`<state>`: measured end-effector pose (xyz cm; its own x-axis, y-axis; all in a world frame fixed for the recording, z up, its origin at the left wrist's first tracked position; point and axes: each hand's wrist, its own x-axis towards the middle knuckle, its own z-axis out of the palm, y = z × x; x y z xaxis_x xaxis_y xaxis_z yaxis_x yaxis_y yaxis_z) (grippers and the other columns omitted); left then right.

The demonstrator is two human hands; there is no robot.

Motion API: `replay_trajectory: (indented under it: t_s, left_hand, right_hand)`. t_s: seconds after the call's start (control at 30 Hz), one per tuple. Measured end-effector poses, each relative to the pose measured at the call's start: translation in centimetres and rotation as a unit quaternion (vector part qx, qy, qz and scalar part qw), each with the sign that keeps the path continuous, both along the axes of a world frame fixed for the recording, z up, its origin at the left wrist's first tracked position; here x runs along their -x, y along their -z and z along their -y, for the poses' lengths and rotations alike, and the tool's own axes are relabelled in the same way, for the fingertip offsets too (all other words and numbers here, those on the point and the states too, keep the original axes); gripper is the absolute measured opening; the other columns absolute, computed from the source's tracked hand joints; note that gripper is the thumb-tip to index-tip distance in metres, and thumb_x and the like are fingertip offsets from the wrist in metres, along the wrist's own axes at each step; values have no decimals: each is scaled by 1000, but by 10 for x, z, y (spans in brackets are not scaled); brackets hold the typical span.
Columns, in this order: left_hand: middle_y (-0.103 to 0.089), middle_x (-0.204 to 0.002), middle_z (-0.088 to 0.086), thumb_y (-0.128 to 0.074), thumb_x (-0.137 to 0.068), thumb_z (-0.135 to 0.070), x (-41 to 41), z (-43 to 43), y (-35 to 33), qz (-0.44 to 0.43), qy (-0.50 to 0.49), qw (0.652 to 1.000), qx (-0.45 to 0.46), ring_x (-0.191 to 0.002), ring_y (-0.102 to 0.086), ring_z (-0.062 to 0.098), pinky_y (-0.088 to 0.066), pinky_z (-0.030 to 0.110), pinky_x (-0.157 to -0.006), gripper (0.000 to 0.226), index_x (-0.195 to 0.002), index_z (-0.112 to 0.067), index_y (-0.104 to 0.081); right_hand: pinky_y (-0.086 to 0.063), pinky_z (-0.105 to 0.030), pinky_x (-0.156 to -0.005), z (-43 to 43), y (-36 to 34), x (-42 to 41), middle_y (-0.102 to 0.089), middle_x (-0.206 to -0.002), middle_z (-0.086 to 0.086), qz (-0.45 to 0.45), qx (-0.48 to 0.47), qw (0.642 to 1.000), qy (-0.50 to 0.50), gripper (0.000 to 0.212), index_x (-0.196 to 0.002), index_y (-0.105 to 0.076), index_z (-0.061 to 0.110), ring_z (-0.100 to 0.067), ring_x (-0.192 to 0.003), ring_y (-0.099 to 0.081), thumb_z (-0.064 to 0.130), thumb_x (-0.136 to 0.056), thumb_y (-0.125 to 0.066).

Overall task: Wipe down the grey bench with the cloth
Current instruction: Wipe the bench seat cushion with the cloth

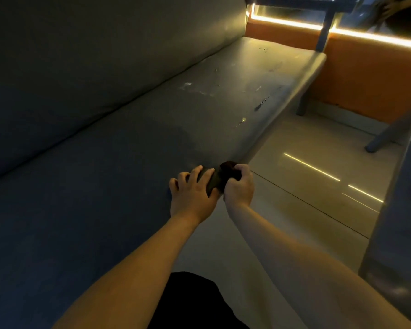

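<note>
Black garment (192, 302) at bottom edge. Both bare forearms reach forward. Left hand (192, 189) flat, fingers spread, pressing one end of dark crumpled cloth (214, 181) onto front edge of long grey padded table (105, 174). Right hand (239, 184) fisted round cloth's other end, just off edge. Farther along seat: pale scuff marks (190, 87). Beyond: orange wall (365, 74), glowing light strip (377, 39).

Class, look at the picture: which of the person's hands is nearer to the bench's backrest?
Left. The left hand lies on the seat, on the backrest side of the cloth; the right hand clutches the cloth at the seat's front edge, farther from it.
</note>
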<state>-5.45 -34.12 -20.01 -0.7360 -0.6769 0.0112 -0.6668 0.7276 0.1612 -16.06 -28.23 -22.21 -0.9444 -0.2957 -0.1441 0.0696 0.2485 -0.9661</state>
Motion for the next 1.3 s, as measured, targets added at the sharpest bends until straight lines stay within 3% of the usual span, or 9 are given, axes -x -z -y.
replay_trajectory:
  t_s: [0.13, 0.37, 0.47, 0.7, 0.8, 0.93, 1.03, 1.17, 1.3]
  left_hand:
    - [-27, -154, -3, -34, -97, -62, 10, 2, -5, 2, -5, 1000, 3, -131, -27, 32, -21, 53, -107, 54, -147, -41, -29]
    - [-1, -167, -6, -25, -100, -63, 10, 1, 6, 5, -1, 1000, -4, -145, -8, 29, -10, 56, -113, 59, -156, -47, -12]
    - [1, -169, -5, -23, -100, -63, 11, 4, 9, 11, -2, 1000, 4, -144, -9, 28, -10, 57, -113, 60, -156, -47, -10]
    - [-2, -169, -5, -22, -99, -64, 10, 2, 9, 17, -9, 1000, 12, -145, -11, 29, -11, 56, -113, 62, -157, -46, -9]
    - [-5, -169, -3, -22, -99, -64, 9, 4, 10, 5, -1, 1000, 17, -145, -13, 28, -13, 56, -113, 62, -157, -46, -11]
    - [-5, -169, -3, -24, -100, -64, 8, 2, 10, -1, 9, 1000, 16, -145, -14, 29, -14, 57, -114, 62, -157, -45, -13]
    - [-7, -169, -3, -25, -100, -64, 6, 4, 12, -8, 6, 1000, 26, -144, -15, 29, -15, 57, -114, 61, -157, -45, -14]
    - [-10, -169, -3, -26, -99, -64, 8, 6, 15, -15, 7, 999, 40, -143, -17, 29, -15, 56, -115, 61, -157, -45, -16]
    - [-8, -169, -3, -26, -99, -63, 8, 7, 16, -7, 3, 1000, 29, -143, -14, 29, -12, 56, -115, 62, -157, -45, -15]
  right_hand:
    - [-50, -43, -78, -2, 8, 1, -56, -102, -7, 14, 23, 1000, -10, 31, -89, -55, 28, -30, -95, -55, 0, -77, -46]
    - [-54, -47, -92, 17, -1, 65, -46, -126, -6, 109, 83, 987, 82, 30, -112, -49, 39, -26, -105, -54, 17, -92, -52]
    - [-53, -54, -93, 26, 3, 61, -52, -120, -6, 141, 59, 985, 75, 32, -98, -45, 49, -27, -101, -56, 18, -91, -46]
    - [-53, -46, -78, 9, 29, 1, -63, -93, -5, 137, 1, 989, 53, 21, -95, -51, 30, -30, -83, -61, 12, -94, -41]
    - [-53, -44, -77, 3, 38, -9, -62, -98, -9, 111, -6, 993, 35, 18, -98, -51, 28, -33, -89, -61, 13, -95, -43]
    - [-59, -55, -79, 9, 37, 32, -57, -114, -7, 135, 54, 985, 94, 26, -103, -47, 45, -34, -96, -63, 24, -87, -45]
    - [-53, -42, -68, 13, 32, 59, -54, -123, -7, 200, 108, 969, 92, 27, -122, -42, 41, -28, -98, -59, 24, -100, -45]
    - [-58, -46, -85, 20, 36, 48, -61, -123, -6, 265, 135, 954, 31, 21, -124, -44, 36, -31, -106, -64, 42, -106, -38]
    - [-58, -52, -93, 14, 45, 22, -59, -123, -7, 276, 150, 949, 23, 29, -122, -48, 34, -32, -109, -62, 15, -104, -36]
